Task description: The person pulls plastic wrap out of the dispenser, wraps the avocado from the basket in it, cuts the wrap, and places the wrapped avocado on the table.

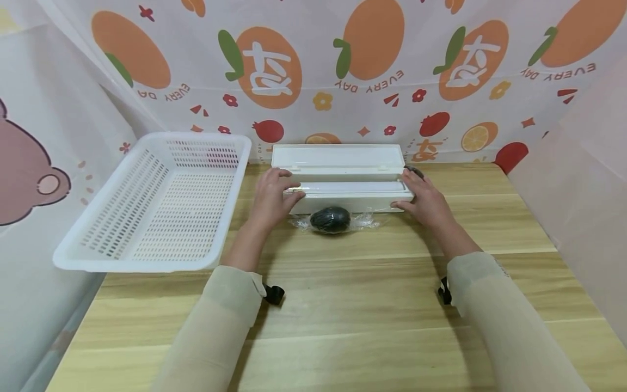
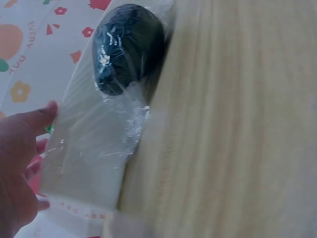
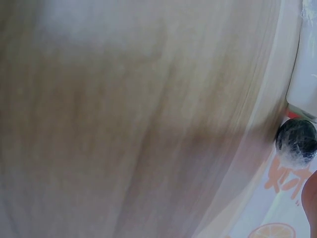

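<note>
A long white cling film box (image 1: 348, 204) lies at the back of the table with its lid (image 1: 338, 155) raised and a white roll (image 1: 350, 187) inside. My left hand (image 1: 271, 198) grips its left end, thumb on the front wall and fingers over the top. At the right end my right hand (image 1: 428, 201) holds it, thumb low at the front and fingers at the upper edge. Against the front wall sits a dark avocado (image 1: 330, 220) wrapped in clear film (image 2: 130, 119), the film spreading out to both sides. Only the edge of the right hand shows in the right wrist view.
Another dark, film-wrapped avocado (image 3: 297, 140) lies beyond the box's right end, partly hidden by my right hand in the head view. A white slotted basket (image 1: 225, 218) stands on the left. Behind the table (image 1: 343, 326) hangs a fruit-printed curtain (image 1: 313, 65).
</note>
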Demonstrator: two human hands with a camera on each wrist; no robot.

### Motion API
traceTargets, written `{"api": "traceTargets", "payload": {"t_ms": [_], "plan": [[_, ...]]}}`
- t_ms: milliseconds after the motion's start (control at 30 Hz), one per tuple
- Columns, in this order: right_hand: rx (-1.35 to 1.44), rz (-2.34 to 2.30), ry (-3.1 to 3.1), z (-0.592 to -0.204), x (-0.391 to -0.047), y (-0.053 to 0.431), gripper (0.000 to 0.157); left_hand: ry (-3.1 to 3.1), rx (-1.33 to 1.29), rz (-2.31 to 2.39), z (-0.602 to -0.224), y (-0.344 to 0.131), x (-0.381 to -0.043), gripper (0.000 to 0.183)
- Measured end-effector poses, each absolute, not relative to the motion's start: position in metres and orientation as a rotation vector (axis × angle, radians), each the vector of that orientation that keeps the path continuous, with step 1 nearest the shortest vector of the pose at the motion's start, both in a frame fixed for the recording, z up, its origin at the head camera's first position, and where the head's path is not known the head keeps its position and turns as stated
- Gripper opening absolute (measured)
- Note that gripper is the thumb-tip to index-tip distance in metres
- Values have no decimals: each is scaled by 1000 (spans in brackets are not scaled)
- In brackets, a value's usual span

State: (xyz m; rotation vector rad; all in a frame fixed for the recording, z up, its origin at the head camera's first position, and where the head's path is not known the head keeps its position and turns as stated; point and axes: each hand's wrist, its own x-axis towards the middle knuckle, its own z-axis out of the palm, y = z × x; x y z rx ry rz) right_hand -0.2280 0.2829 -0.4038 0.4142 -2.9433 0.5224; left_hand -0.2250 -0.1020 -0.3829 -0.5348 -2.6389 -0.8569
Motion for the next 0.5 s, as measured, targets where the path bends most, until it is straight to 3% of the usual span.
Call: {"api": "traceTargets", "payload": {"t_ms": [500], "plan": [[412, 546, -2913, -407, -229, 284, 89, -2559, -354, -1268, -398, -108, -224, 18]]}}
